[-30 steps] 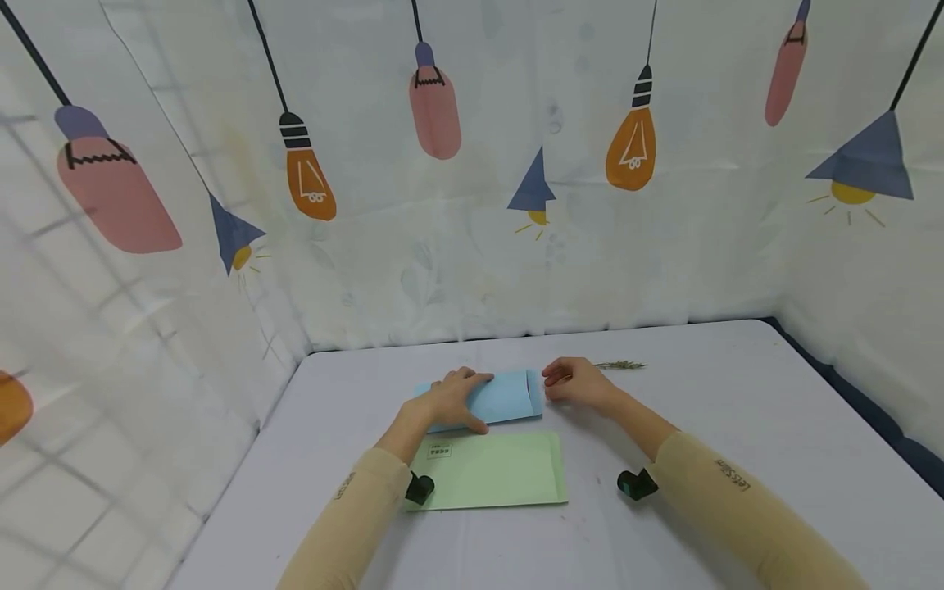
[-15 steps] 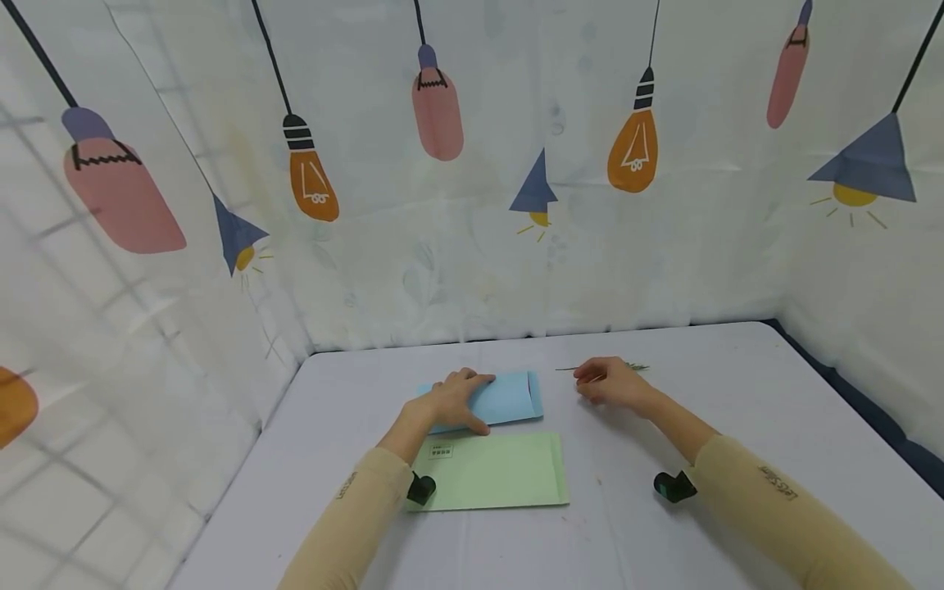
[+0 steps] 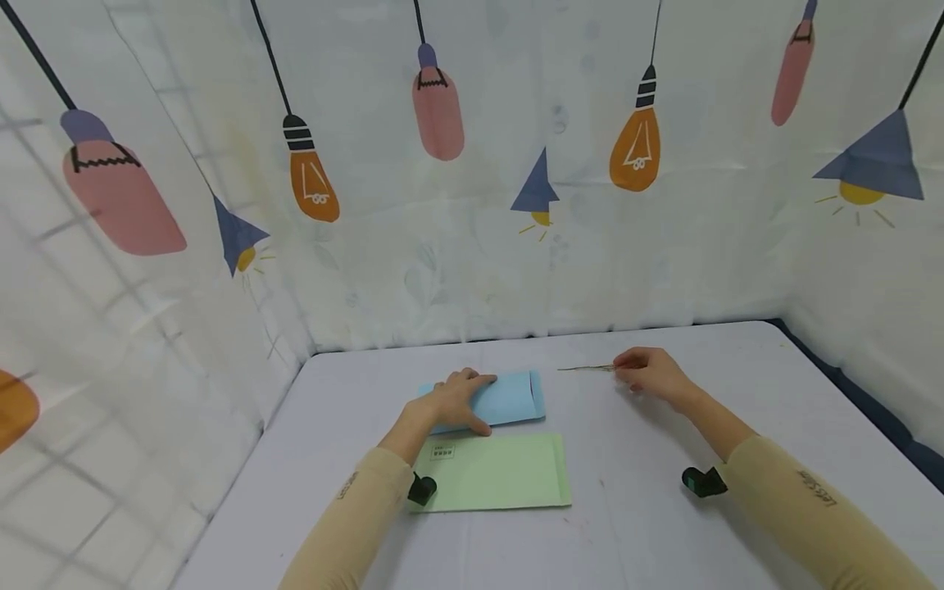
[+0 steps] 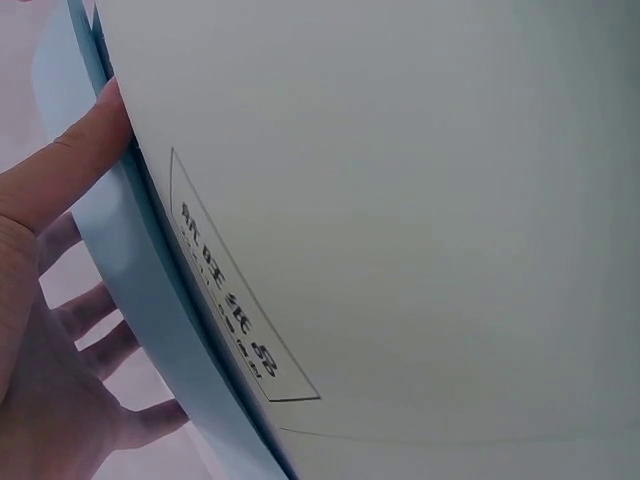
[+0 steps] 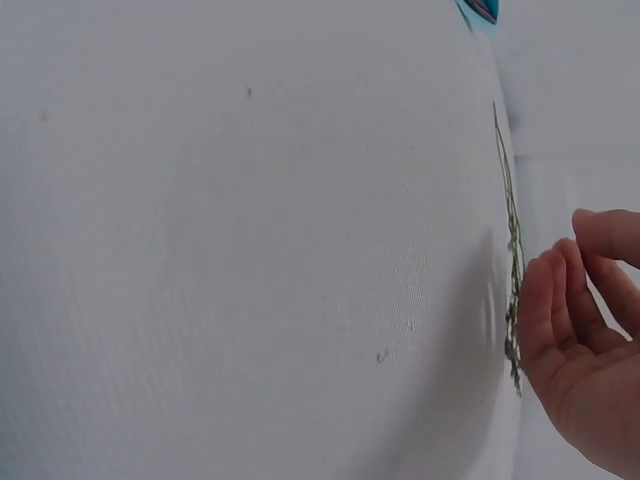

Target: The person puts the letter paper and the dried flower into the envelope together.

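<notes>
My left hand [image 3: 451, 400] rests on the blue envelope [image 3: 509, 400], fingers spread. In the left wrist view its thumb [image 4: 85, 150] reaches over the blue envelope's near edge, beside the green envelope. Nearer to me on the table lies the green envelope [image 3: 501, 475], with a small printed box in its corner. My right hand [image 3: 652, 375] is at a thin sprig of dried grass [image 3: 586, 368] on the table's far right. The right wrist view has its fingers loosely bent beside the seed-head end of the sprig [image 5: 512, 260], with a gap between thumb and forefinger.
A white cloth covers the table [image 3: 354, 393]. Behind it hangs a pale curtain [image 3: 472, 270] printed with lamps and bulbs. Dark fabric [image 3: 870, 401] runs along the table's right edge. Black wrist cameras [image 3: 704, 482] sit at both cuffs.
My right hand has moved right, away from the blue envelope's open end, over to the sprig's seed-head end. The left hand and both envelopes have stayed in place.
</notes>
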The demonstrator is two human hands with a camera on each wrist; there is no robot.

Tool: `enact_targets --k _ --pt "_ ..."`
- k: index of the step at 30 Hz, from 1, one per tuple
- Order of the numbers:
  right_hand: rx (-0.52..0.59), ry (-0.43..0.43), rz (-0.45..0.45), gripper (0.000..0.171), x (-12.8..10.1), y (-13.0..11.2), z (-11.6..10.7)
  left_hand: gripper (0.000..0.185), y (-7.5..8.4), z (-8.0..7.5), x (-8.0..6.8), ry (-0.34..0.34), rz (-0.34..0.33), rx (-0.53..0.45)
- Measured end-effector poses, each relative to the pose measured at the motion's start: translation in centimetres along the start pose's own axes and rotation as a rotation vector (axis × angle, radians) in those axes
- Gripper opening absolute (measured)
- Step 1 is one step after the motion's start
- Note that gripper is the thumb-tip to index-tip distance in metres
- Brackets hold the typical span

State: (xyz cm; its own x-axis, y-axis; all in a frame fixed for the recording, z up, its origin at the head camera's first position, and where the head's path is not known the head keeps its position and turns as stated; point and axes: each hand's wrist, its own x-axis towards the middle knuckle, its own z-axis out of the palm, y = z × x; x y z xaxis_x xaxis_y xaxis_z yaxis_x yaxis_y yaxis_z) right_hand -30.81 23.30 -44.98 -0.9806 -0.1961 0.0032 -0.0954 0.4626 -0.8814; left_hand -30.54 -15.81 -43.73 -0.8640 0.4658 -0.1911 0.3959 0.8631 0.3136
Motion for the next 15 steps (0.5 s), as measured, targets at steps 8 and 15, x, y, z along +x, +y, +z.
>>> enact_targets --k 8,15 --pt "-0.109 0.138 0.082 0.04 0.1 1.3 -1.1 0.097 -0.1 0.1 0.1 0.006 0.014 0.01" --pt "-0.152 0.129 0.136 0.05 0.3 2.0 -1.5 0.098 -0.3 0.1 0.2 -0.001 0.006 0.021"
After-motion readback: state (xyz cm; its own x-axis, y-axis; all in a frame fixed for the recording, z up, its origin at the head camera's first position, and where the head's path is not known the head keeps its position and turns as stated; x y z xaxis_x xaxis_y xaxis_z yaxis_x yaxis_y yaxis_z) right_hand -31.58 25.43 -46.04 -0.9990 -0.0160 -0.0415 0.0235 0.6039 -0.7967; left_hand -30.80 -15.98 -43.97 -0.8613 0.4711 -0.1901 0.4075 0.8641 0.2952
